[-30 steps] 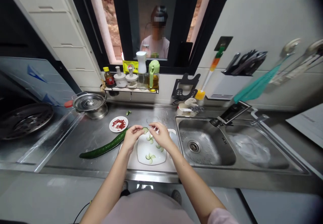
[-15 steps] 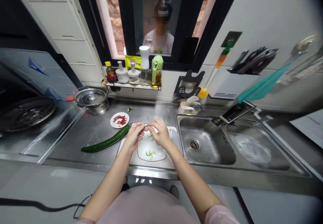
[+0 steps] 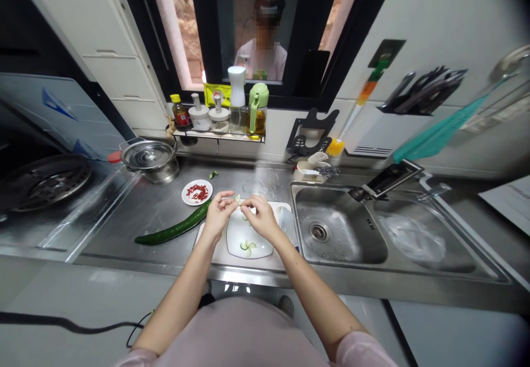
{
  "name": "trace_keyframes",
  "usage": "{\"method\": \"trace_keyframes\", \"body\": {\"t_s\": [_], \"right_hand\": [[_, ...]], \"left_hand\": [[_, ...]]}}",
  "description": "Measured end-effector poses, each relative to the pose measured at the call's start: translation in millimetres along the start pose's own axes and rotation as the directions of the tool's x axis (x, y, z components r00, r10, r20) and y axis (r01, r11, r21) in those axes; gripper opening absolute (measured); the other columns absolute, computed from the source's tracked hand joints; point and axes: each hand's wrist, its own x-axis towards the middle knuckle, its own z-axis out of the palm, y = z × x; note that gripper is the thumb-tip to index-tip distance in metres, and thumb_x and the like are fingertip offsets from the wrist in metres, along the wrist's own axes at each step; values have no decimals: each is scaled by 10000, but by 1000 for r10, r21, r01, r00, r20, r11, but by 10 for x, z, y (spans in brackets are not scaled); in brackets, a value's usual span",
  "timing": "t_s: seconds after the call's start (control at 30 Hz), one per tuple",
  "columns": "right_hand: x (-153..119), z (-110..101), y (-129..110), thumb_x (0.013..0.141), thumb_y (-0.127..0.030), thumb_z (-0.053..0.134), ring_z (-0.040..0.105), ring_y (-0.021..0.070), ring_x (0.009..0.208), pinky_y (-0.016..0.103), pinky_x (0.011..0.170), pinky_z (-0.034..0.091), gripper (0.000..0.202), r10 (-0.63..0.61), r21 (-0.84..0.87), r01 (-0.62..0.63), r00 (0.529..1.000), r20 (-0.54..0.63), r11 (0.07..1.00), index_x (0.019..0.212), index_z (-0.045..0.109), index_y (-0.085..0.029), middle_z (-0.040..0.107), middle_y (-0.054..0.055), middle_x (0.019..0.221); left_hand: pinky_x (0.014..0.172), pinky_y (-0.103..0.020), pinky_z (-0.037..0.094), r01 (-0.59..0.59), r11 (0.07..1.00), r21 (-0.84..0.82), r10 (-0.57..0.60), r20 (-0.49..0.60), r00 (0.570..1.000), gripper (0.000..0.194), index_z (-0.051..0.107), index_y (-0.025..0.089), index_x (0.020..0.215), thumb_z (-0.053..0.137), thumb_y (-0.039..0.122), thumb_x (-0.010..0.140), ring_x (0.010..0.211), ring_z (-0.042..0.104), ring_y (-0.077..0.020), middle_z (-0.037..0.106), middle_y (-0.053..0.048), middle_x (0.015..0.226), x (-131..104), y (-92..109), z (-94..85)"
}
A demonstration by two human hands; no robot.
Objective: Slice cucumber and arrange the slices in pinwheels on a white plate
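Note:
Over a white plate (image 3: 234, 234), my left hand (image 3: 221, 215) pinches a pale cucumber slice (image 3: 237, 198) between thumb and fingertips. My right hand (image 3: 260, 218) meets it from the other side, its fingertips closed at the slice's lower end. Green-edged cucumber slices form a pinwheel (image 3: 248, 247) at the plate's near side; more slices further back are partly covered by my right hand. Under the plate lies a white cutting board (image 3: 219, 259), with a knife blade (image 3: 285, 221) on its right side. A long whole cucumber (image 3: 174, 229) rests left of the board.
A small dish (image 3: 185, 197) of chopped red pieces and a green scrap (image 3: 213, 174) sit behind the cucumber. The steel sink (image 3: 339, 234) is on the right, a lidded pot (image 3: 159, 168) at back left. A seasoning rack (image 3: 219, 135) hangs below the window.
My hands have drawn slightly apart and the slice now shows between them, raised. My left fingers have straightened a little. The camera view has shifted slightly.

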Motion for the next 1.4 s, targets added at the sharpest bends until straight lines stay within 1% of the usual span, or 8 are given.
{"method": "trace_keyframes", "body": {"t_s": [0.17,0.27,0.37,0.5,0.8,1.0,1.17,1.4], "right_hand": [[-46,109,60,831,-278,556,579,143,748,261,718,452,138,157,152,-163,986,54,975,769,652,-198,660,13,776],[-78,164,105,806,-276,563,597,140,740,254,704,456,134,227,222,-242,970,91,945,772,653,-184,677,15,778],[-109,216,164,797,-282,563,602,134,720,251,702,455,146,267,255,-296,953,143,920,752,649,-174,681,14,754],[-162,302,291,777,-263,574,595,125,704,240,702,452,132,311,242,-354,929,199,904,731,654,-168,681,9,732],[-350,582,672,749,-179,571,597,124,668,217,657,440,126,379,79,-426,864,332,902,730,693,-154,691,12,714],[-404,743,778,765,-155,573,585,103,646,185,615,403,143,446,-88,-450,806,389,889,758,716,-144,691,10,711],[-394,828,802,789,-162,577,592,106,675,174,599,377,144,498,-236,-438,765,409,867,799,721,-154,696,10,736],[-366,846,728,862,-205,517,620,137,780,196,616,356,202,541,-438,-364,738,403,822,911,713,-188,718,37,857]], "left_hand": [[604,-203,410,15,1000,18,-15,11,1000,499,637,166,1013,790,356,578,618,533,-82,612,21,705,6,-83,-70],[614,-200,411,23,998,55,-23,13,1000,448,675,158,981,786,344,589,639,528,-80,607,11,732,10,-169,-129],[627,-206,420,41,994,99,-42,7,999,420,696,155,955,784,349,593,668,545,-92,619,-5,755,20,-279,-200],[651,-211,431,60,991,119,-65,37,997,425,698,155,947,791,348,580,685,560,-100,638,-11,759,60,-470,-316],[669,-231,468,85,971,223,-104,73,992,351,678,149,809,801,323,529,677,577,-109,648,-11,726,171,-1010,-592],[618,-223,443,121,944,306,-144,55,988,295,654,137,802,749,283,564,598,553,-99,601,15,634,213,-1300,-720],[630,-226,452,102,885,453,-145,60,988,219,647,148,826,679,240,629,611,577,-110,628,8,657,258,-1428,-773],[684,-227,465,22,762,648,-87,68,994,200,657,166,904,604,167,711,702,626,-127,684,-12,757,257,-1438,-768]]}}
